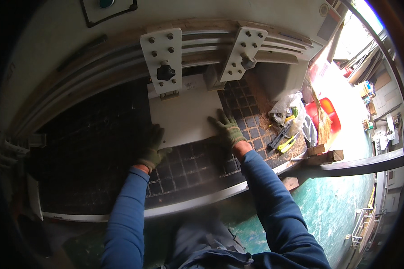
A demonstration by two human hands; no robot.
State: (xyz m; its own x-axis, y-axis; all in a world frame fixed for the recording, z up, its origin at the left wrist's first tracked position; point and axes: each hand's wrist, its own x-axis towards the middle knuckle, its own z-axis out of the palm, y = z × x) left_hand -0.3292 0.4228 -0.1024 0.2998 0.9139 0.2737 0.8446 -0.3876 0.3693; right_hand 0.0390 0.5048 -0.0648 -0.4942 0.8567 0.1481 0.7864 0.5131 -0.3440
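Note:
A pale flat rectangular board lies on the black gridded machine bed, its far edge under the guide plates. My left hand, in an olive work glove, rests by the board's near left corner with fingers spread. At the board's right edge my right hand, gloved alike, touches it with fingers stretched out. Two white bolted plates, a left plate and a right plate, hang from rails above the far edge; each carries a black knob.
Sawdust covers the bed's right end. There lie a yellow cutter knife, a black tool and a clear plastic bag. Beyond stand a red container and a straw broom. Wood blocks sit at the right corner.

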